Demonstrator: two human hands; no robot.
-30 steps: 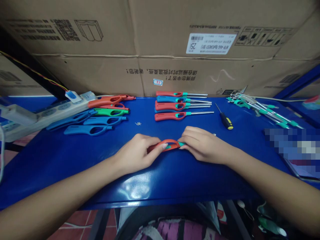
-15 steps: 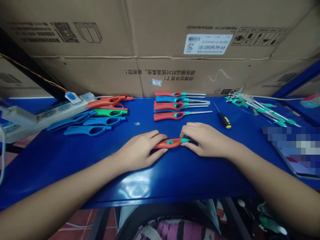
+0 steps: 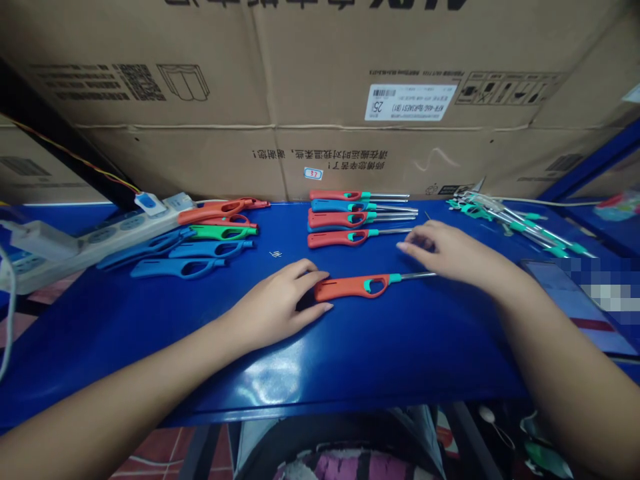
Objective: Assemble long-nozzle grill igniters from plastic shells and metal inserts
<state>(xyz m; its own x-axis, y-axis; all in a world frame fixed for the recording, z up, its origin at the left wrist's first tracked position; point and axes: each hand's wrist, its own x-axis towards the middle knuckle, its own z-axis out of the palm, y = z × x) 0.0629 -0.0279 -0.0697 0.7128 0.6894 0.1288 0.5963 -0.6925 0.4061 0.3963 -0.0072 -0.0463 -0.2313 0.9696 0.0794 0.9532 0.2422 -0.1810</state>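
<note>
An orange lighter (image 3: 345, 288) with a green trigger and metal rod lies across the blue table, handle to the left. My left hand (image 3: 287, 303) holds its handle end between thumb and fingers. My right hand (image 3: 445, 253) is over the table beyond the rod's tip, fingers loosely curled and thumb apart, with nothing visible in it. It covers most of the screwdriver, whose thin tip (image 3: 427, 215) shows behind the fingers. Several assembled red and blue lighters, such as the nearest red one (image 3: 333, 239), are stacked at the back middle.
Orange, green and blue handle shells (image 3: 175, 267) lie at the left beside a white power strip (image 3: 113, 230). Small screws (image 3: 275, 254) are near them. Metal rods with green parts (image 3: 530, 223) and a tablet (image 3: 575, 300) are at the right. A cardboard box (image 3: 200, 150) stands behind.
My right hand has let go of the orange lighter's front and moved right, over the screwdriver, uncovering the rod. My left hand stays at the handle. The view has tilted up slightly.
</note>
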